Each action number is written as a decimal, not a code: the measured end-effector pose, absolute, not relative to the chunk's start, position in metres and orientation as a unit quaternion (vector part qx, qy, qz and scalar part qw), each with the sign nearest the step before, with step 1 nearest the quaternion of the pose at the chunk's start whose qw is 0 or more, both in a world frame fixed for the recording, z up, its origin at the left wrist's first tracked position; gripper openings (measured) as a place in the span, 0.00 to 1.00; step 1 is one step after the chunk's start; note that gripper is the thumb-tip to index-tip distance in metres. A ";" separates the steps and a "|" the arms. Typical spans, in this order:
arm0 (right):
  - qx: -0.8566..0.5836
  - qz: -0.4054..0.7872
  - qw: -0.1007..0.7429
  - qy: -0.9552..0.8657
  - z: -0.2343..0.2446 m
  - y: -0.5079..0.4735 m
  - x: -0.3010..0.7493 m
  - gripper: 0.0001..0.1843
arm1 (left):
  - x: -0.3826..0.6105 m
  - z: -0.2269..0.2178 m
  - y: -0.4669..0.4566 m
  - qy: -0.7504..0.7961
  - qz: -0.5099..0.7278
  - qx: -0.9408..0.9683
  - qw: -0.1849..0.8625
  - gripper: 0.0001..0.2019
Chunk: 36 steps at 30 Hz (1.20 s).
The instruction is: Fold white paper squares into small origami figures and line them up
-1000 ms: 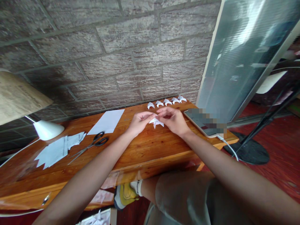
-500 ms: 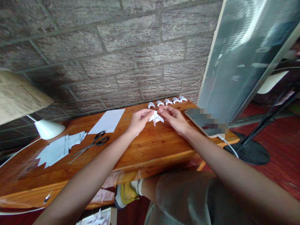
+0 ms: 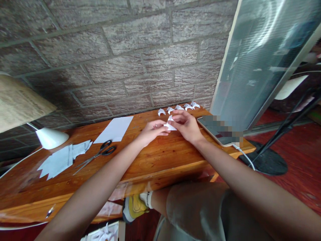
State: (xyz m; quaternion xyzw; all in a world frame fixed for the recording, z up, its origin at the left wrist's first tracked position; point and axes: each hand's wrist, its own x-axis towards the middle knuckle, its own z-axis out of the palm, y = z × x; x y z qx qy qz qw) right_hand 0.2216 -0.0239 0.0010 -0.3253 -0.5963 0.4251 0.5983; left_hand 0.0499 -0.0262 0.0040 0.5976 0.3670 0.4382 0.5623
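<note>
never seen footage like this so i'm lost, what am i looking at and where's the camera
There is no machine: a person wears a camera on the head, looking down at two bare arms. The left hand and right hand pinch a small folded paper piece in their fingers above a wooden table. On it lie a row of folded pieces by the wall, a white sheet, scissors, paper scraps and a flat device. A lamp is at the left.
</note>
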 end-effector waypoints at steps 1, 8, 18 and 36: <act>-0.323 0.421 0.597 -0.602 0.002 -0.024 0.221 0.26 | 0.050 0.003 -0.026 0.366 0.422 0.605 0.568 0.12; -0.353 0.424 0.574 -0.605 0.001 -0.026 0.221 0.29 | 0.049 0.003 -0.024 0.379 0.437 0.561 0.592 0.12; -0.364 0.416 0.544 -0.631 -0.003 -0.023 0.224 0.17 | 0.048 0.004 -0.023 0.376 0.455 0.540 0.600 0.12; -0.302 0.055 0.438 -0.845 0.000 -0.033 0.224 0.14 | 0.046 -0.003 -0.021 0.363 0.499 0.505 0.604 0.13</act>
